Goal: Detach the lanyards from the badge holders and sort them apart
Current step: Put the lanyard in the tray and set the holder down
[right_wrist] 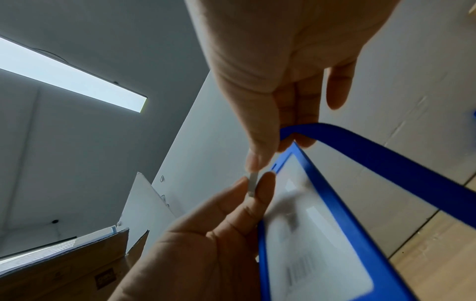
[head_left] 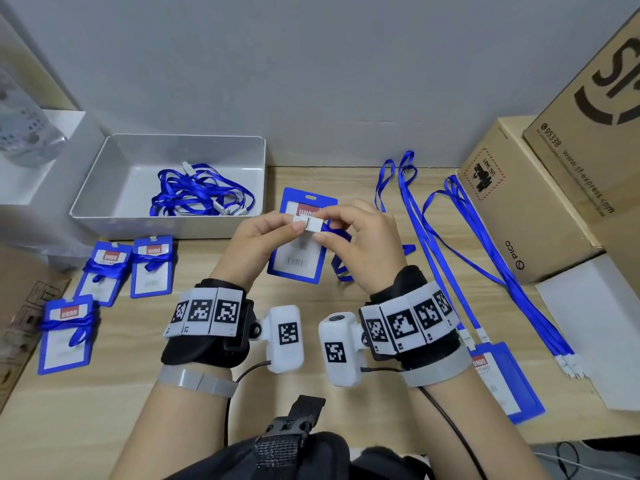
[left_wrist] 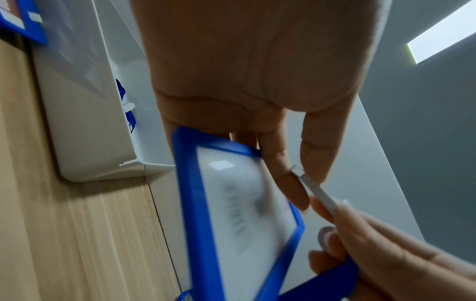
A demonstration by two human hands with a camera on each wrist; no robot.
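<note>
Badge holder (head_left: 300, 237) held above bench (head_left: 138, 393), left hand (head_left: 258, 237) and right hand (head_left: 360, 237) both pinching white clasp (head_left: 307, 224): unclipping step; next, likely pull halves apart | left wrist: clasp edge-on between fingertips (left_wrist: 293, 183) | right wrist: lanyard (right_wrist: 386, 160) trailing from right hand.

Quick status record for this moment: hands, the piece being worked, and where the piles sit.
left hand: pinches the white plastic clasp
right hand: pinches the same clasp
held item: blue badge holder, hanging below the clasp, blue lanyard strap attached
white tray: loose blue lanyards inside
left of table: three wrapped badge holders
right of table: stretched-out lanyards, one with a holder
</note>
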